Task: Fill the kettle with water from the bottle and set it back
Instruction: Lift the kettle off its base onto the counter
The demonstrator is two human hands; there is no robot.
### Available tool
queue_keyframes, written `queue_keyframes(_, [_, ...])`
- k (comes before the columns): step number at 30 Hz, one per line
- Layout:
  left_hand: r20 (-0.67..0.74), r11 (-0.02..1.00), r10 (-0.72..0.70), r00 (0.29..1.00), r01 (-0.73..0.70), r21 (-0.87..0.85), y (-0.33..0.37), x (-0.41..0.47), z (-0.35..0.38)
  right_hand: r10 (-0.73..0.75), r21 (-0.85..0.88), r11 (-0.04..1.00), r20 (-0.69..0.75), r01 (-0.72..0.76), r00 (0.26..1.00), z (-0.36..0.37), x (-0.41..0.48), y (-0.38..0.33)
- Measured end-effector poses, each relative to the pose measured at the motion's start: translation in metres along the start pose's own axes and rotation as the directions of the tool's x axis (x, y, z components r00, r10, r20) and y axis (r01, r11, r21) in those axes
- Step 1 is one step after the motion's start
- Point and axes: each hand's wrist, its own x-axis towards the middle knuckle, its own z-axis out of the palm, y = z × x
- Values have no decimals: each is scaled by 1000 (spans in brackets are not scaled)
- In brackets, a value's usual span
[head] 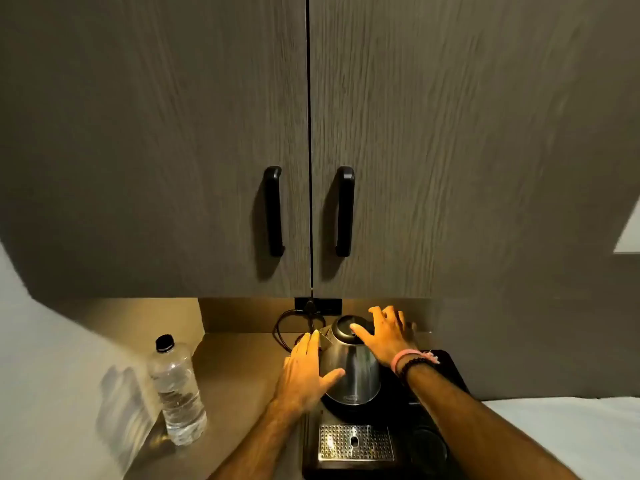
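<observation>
A steel kettle (353, 372) with a dark lid stands on its round base on a black tray (446, 372), under the wall cabinets. My left hand (304, 368) lies flat against the kettle's left side, fingers spread, thumb across its front. My right hand (384, 336) reaches over the kettle's top right, fingers apart, thumb on the lid; the kettle's handle is hidden behind it. A clear plastic water bottle (176, 389) with a black cap stands upright, capped, on the counter far to the left of the kettle.
Two wood-grain cabinet doors (450, 150) with black handles hang low over the counter (239, 368). A black power cord (282, 327) loops behind the kettle. A perforated metal drip plate (356, 443) sits in the tray's front. A wall stands left of the bottle.
</observation>
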Motion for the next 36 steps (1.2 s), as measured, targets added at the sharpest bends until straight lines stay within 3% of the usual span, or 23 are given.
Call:
queue_keyframes(2, [46,987,-69,997,75,-140,2,12,5,120,142,981,102,-133,988,5,14,0])
queue_keyframes(5, [113,965,-132,985,154,-211,10,31,12,177,113,972,229,-206,957,11,33,-1])
queue_keyframes(8, [123,945,-160,979,188,-267,14,42,19,183,45,979,217,-197,959,14,38,-2])
queue_keyframes(15, [51,877,-235,971,235,-419,22,47,34,45,64,997,108,-52,993,19,43,4])
queue_keyframes(19, [50,804,-311,949,291,-519,24,41,37,67,155,984,116,-85,991,15,43,10])
queue_keyframes(23, [112,740,-378,919,373,-560,21,41,40,109,382,906,210,-184,972,11,48,28])
queue_keyframes(27, [97,714,-384,918,361,-600,22,39,41,99,553,801,257,-230,961,7,38,41])
queue_keyframes(32, [7,694,-390,921,299,-655,23,33,34,-6,608,778,256,-156,967,-4,35,28])
queue_keyframes(36, [-120,742,-386,915,231,-629,12,27,8,-100,595,801,246,-69,964,-3,43,7])
